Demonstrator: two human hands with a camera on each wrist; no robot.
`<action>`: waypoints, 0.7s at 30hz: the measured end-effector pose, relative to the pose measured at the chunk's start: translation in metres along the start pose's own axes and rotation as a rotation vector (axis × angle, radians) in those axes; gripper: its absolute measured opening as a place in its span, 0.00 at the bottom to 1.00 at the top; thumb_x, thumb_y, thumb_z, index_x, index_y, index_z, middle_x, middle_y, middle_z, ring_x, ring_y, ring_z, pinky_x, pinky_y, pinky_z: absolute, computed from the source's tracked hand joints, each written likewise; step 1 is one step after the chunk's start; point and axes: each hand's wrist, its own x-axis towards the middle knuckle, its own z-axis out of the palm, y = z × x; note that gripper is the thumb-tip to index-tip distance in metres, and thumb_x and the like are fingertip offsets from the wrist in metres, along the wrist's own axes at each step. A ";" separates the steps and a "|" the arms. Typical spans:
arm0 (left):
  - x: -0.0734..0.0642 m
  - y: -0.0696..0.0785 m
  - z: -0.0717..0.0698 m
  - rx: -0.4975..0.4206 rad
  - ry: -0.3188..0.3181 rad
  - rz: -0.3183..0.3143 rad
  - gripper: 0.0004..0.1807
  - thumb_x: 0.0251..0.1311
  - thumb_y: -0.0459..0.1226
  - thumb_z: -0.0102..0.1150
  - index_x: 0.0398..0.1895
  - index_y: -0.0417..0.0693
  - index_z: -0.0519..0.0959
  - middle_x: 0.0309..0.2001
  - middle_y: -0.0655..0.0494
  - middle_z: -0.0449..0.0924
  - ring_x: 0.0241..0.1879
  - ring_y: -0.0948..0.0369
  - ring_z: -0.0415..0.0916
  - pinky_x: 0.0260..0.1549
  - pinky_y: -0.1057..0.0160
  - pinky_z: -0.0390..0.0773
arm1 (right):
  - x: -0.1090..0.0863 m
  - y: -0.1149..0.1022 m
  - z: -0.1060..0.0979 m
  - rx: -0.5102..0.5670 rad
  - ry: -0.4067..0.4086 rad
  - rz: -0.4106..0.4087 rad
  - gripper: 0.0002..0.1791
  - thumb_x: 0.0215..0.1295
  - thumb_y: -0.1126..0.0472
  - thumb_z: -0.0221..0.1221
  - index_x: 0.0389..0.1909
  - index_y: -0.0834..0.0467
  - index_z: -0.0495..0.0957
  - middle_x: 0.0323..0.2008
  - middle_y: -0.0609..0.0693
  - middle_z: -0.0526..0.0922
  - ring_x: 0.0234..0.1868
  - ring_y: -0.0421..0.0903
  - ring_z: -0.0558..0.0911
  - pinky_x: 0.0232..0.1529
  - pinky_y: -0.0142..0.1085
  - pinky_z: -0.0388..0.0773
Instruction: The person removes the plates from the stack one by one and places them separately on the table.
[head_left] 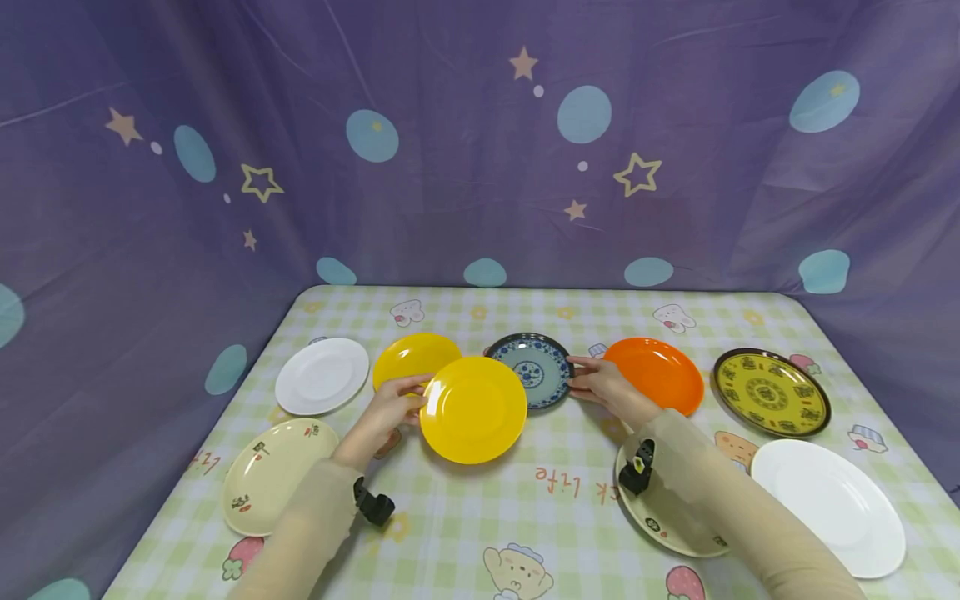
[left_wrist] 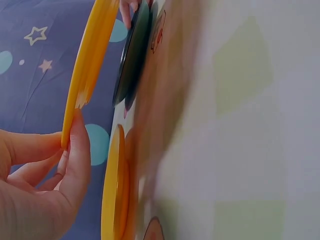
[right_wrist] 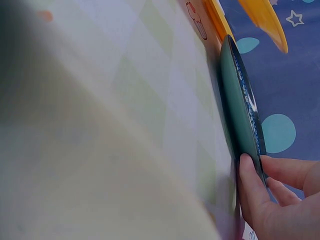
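Observation:
My left hand (head_left: 392, 412) pinches the left rim of a round yellow plate (head_left: 474, 410), held up off the tablecloth. From the left wrist view, the thumb is against the underside of this raised plate (left_wrist: 87, 60). Behind it, a second yellow plate (head_left: 405, 354) is partly covered by the raised one. My right hand (head_left: 606, 385) grips the right rim of a dark-rimmed plate with a blue floral pattern (head_left: 543, 367). In the right wrist view, the thumb lies under the rim of the patterned plate (right_wrist: 239, 100) and the fingers are on its upper side.
To the left are a white plate (head_left: 322, 377) and a cream plate (head_left: 273, 479). On the right lie an orange plate (head_left: 663, 375), a dark-rimmed olive-yellow plate (head_left: 771, 392), a white oval plate (head_left: 828, 508) and a cream plate (head_left: 663, 521) partly under my right sleeve. A purple curtain (head_left: 450, 233) hangs behind.

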 end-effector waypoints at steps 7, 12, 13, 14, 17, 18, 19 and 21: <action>-0.007 -0.002 -0.011 0.062 0.007 -0.003 0.22 0.57 0.24 0.45 0.57 0.34 0.67 0.39 0.46 0.67 0.19 0.64 0.69 0.20 0.69 0.76 | 0.002 -0.001 0.002 0.000 0.031 0.009 0.30 0.57 0.79 0.45 0.63 0.67 0.55 0.52 0.68 0.64 0.30 0.42 0.78 0.44 0.37 0.77; -0.011 -0.006 -0.018 0.106 0.004 0.003 0.23 0.55 0.24 0.46 0.57 0.34 0.67 0.38 0.47 0.66 0.18 0.64 0.68 0.19 0.68 0.77 | 0.005 -0.001 0.003 -0.032 0.055 0.017 0.29 0.58 0.79 0.46 0.63 0.66 0.57 0.41 0.61 0.68 0.28 0.41 0.78 0.41 0.36 0.79; -0.011 -0.006 -0.020 0.116 0.001 0.011 0.23 0.54 0.24 0.46 0.56 0.33 0.67 0.37 0.47 0.66 0.19 0.64 0.68 0.18 0.68 0.77 | 0.005 0.000 0.003 -0.036 0.052 0.015 0.29 0.58 0.79 0.46 0.63 0.67 0.56 0.41 0.61 0.68 0.28 0.41 0.77 0.41 0.36 0.78; -0.011 -0.007 -0.021 0.116 -0.004 0.015 0.23 0.54 0.23 0.46 0.56 0.33 0.67 0.37 0.47 0.67 0.19 0.64 0.68 0.19 0.67 0.77 | 0.006 0.000 0.003 -0.038 0.058 0.021 0.29 0.58 0.78 0.46 0.63 0.66 0.56 0.41 0.60 0.68 0.28 0.41 0.77 0.42 0.36 0.78; -0.014 -0.010 -0.025 0.123 -0.019 0.022 0.24 0.53 0.23 0.46 0.56 0.32 0.66 0.37 0.46 0.67 0.21 0.65 0.70 0.20 0.66 0.78 | 0.007 0.000 0.003 -0.043 0.072 0.029 0.29 0.58 0.78 0.46 0.63 0.66 0.57 0.44 0.61 0.67 0.29 0.41 0.76 0.42 0.37 0.78; -0.015 -0.010 -0.027 0.124 -0.023 0.022 0.24 0.53 0.23 0.45 0.56 0.31 0.66 0.37 0.46 0.67 0.20 0.65 0.70 0.20 0.65 0.79 | 0.008 0.000 0.004 -0.043 0.079 0.031 0.29 0.58 0.78 0.47 0.63 0.66 0.57 0.45 0.62 0.67 0.30 0.41 0.76 0.42 0.37 0.78; -0.015 -0.011 -0.028 0.128 -0.031 0.025 0.24 0.53 0.24 0.45 0.57 0.31 0.65 0.37 0.46 0.67 0.20 0.65 0.70 0.20 0.65 0.79 | 0.008 0.000 0.004 -0.044 0.084 0.033 0.30 0.58 0.78 0.48 0.62 0.66 0.57 0.46 0.62 0.66 0.30 0.42 0.76 0.42 0.37 0.78; -0.017 -0.011 -0.030 0.134 -0.039 0.022 0.24 0.54 0.24 0.45 0.57 0.31 0.65 0.37 0.46 0.67 0.19 0.65 0.70 0.20 0.65 0.78 | 0.008 0.000 0.003 -0.044 0.094 0.037 0.30 0.57 0.78 0.49 0.62 0.65 0.58 0.46 0.63 0.67 0.31 0.42 0.76 0.43 0.37 0.78</action>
